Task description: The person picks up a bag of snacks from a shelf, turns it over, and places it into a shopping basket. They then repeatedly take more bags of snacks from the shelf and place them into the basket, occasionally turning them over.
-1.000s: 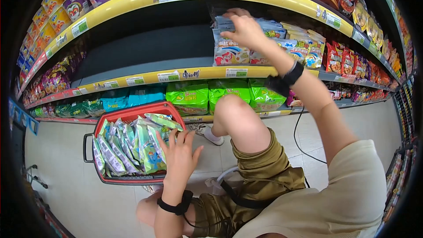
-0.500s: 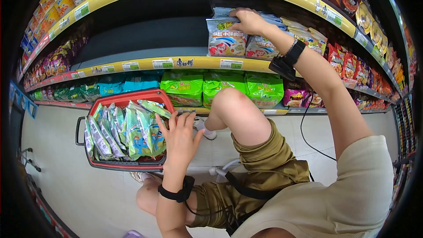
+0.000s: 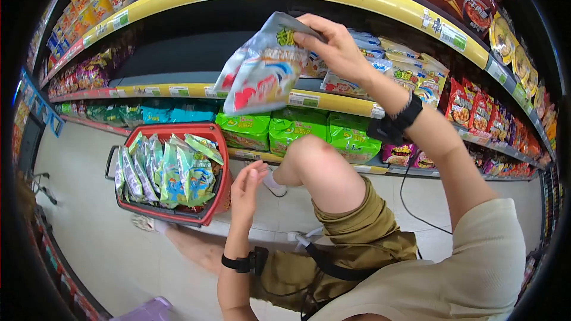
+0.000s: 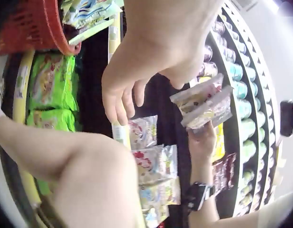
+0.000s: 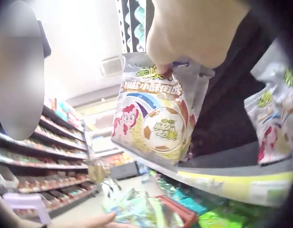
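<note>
My right hand (image 3: 336, 47) pinches two silver-grey snack bags (image 3: 267, 71) by their top edges, in front of the middle shelf. The right wrist view shows a pink pony and a ball on the front snack bag (image 5: 151, 114); both bags overlap in the left wrist view. My left hand (image 3: 244, 193) hovers beside the basket with relaxed fingers and nothing in it. A red basket (image 3: 223, 142) on the floor at left holds several green and purple snack bags (image 3: 172, 172) standing on edge. More silver-grey bags (image 3: 345, 83) stand on the shelf below the right hand.
Yellow-edged shelving (image 3: 333, 101) runs across the front, with dark bare shelf left of the silver-grey bags. Large green packs (image 3: 297, 131) line the bottom shelf behind my bent knee (image 3: 324, 166). A cable (image 3: 404, 190) hangs at right. A purple stool (image 3: 148, 309) stands behind at lower left.
My right hand has lifted the two snack bags off the shelf and brought them left, toward the basket. The left hand has turned, its spread fingers drawing together and away from the basket's rim.
</note>
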`<control>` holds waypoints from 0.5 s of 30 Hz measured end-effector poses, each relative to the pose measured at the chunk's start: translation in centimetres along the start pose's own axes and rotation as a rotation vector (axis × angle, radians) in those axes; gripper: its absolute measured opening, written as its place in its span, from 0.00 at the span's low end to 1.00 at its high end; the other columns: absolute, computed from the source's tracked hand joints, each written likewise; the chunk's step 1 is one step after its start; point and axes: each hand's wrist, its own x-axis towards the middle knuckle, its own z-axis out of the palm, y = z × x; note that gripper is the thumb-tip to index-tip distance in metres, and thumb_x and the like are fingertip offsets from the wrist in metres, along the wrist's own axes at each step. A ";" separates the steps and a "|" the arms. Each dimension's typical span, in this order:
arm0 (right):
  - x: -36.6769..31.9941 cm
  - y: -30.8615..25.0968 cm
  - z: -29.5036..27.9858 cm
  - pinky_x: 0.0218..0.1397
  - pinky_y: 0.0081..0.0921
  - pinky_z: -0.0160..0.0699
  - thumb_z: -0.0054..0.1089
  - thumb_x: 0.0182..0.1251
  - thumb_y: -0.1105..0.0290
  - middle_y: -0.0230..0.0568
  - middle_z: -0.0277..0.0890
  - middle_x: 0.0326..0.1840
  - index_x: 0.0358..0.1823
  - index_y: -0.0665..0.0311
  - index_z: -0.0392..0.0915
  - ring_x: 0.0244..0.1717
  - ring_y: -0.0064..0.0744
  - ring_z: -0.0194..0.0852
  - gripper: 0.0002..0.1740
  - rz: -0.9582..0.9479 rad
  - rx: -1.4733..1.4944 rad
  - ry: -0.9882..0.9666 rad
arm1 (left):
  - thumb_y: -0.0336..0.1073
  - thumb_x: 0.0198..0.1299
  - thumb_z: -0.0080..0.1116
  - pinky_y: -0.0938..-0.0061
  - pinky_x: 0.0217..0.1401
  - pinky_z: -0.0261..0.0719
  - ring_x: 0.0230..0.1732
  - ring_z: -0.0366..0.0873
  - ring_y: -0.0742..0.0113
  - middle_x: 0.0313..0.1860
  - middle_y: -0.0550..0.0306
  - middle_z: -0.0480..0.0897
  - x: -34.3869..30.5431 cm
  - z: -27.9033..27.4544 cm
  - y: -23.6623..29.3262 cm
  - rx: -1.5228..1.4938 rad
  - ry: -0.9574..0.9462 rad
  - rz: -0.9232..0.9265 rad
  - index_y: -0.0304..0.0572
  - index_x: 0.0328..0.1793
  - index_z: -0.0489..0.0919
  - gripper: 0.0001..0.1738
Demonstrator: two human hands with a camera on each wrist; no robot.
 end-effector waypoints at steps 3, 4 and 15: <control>-3.1 -2.4 1.3 0.50 0.24 0.72 0.54 0.67 0.70 0.33 0.75 0.42 0.48 0.68 0.74 0.43 0.21 0.71 0.12 0.205 0.455 0.011 | 0.68 0.67 0.30 0.57 0.69 0.64 0.65 0.69 0.52 0.66 0.41 0.67 -1.5 2.3 2.3 -0.814 -0.130 -0.233 0.30 0.69 0.60 0.45; -4.5 -2.2 2.6 0.50 0.24 0.72 0.53 0.67 0.68 0.35 0.75 0.42 0.48 0.68 0.73 0.43 0.21 0.72 0.13 0.219 0.741 0.077 | 0.68 0.67 0.30 0.57 0.69 0.64 0.65 0.69 0.52 0.66 0.41 0.67 -2.1 3.5 3.8 -0.809 -0.088 -0.231 0.30 0.69 0.60 0.45; -14.8 -1.9 7.0 0.61 0.36 0.68 0.51 0.67 0.53 0.47 0.70 0.48 0.44 0.67 0.70 0.53 0.39 0.68 0.21 0.275 1.491 0.178 | 0.53 0.69 0.43 0.60 0.70 0.61 0.69 0.63 0.58 0.71 0.49 0.63 -5.8 14.0 9.6 -0.742 -0.100 -0.224 0.35 0.74 0.51 0.37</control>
